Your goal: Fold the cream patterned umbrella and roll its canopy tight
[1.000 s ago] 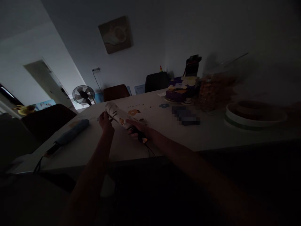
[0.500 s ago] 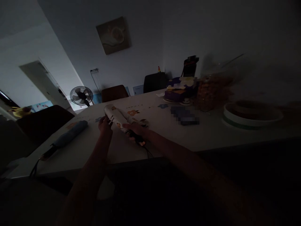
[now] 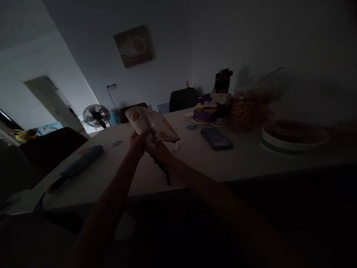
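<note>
Both hands hold a white folding umbrella (image 3: 152, 124) with small brown and orange prints, raised a little over the table (image 3: 195, 163). Its loose canopy fabric spreads up and to the right, away from me. My left hand (image 3: 138, 143) is closed on the fabric at the left side. My right hand (image 3: 161, 152) is closed round the lower part, with the dark handle end and strap (image 3: 166, 175) hanging below it. Dim light hides the exact finger positions. A closed blue-grey folding umbrella (image 3: 82, 162) lies on the table to the left, its dark strap at the near edge.
To the right lie a pixelated dark object (image 3: 217, 138) and a white bowl with a green band (image 3: 292, 143). Behind stand a purple box (image 3: 208, 111) and a clear jar of reddish pieces (image 3: 247, 111). Chairs (image 3: 52, 149) and a fan (image 3: 96, 116) are beyond the table.
The white umbrella's fabric has been lifted and spread wider, where before it lay bundled lengthwise. My left hand has moved right, close to my right hand. The view has shifted slightly.
</note>
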`<state>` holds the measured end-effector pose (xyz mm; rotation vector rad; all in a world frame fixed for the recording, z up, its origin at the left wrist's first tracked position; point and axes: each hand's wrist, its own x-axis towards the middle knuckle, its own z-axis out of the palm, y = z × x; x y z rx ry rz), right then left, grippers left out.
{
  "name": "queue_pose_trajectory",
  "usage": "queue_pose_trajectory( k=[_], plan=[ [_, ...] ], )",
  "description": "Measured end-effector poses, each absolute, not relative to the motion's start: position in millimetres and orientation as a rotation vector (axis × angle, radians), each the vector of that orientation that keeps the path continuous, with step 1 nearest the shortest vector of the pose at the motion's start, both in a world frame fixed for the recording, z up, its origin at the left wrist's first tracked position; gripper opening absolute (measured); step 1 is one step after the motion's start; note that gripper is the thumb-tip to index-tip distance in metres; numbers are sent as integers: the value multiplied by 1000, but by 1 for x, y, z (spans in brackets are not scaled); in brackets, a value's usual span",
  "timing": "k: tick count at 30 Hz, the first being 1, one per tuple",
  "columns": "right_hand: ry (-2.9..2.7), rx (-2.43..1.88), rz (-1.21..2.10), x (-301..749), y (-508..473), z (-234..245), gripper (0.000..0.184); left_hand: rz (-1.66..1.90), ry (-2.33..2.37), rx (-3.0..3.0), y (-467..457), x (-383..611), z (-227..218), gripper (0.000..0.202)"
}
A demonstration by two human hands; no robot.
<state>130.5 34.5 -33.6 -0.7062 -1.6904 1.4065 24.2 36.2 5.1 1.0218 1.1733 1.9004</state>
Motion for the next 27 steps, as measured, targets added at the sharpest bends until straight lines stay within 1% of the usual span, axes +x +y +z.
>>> queue_pose_trajectory(
  k=[2, 5, 9, 12, 19, 22, 24, 27],
  plan=[
    [-1656, -591, 1456, 130, 34, -33, 27, 1924, 1187, 954, 38, 21, 9, 35],
    [-1555, -448, 1661, 133, 34, -30, 24, 1858, 1113, 899, 35, 12, 16, 29],
    [-1452, -224, 2031, 136, 36, -32, 32, 1597, 995, 873, 28, 6, 19, 28],
    [-1381, -127, 2149, 139, 38, -35, 37, 1488, 950, 885, 27, 10, 16, 31],
    [-1486, -260, 2046, 141, 39, -34, 39, 1447, 863, 992, 30, 2, 7, 40],
    [-1493, -403, 1849, 136, 41, -38, 36, 1446, 881, 1057, 30, 0, 2, 40],
    [-1492, -520, 1684, 132, 42, -42, 35, 1480, 900, 1087, 29, 5, -2, 35],
    [-1478, -670, 1520, 127, 42, -46, 38, 1576, 909, 1132, 28, 18, -6, 28]
  ],
)
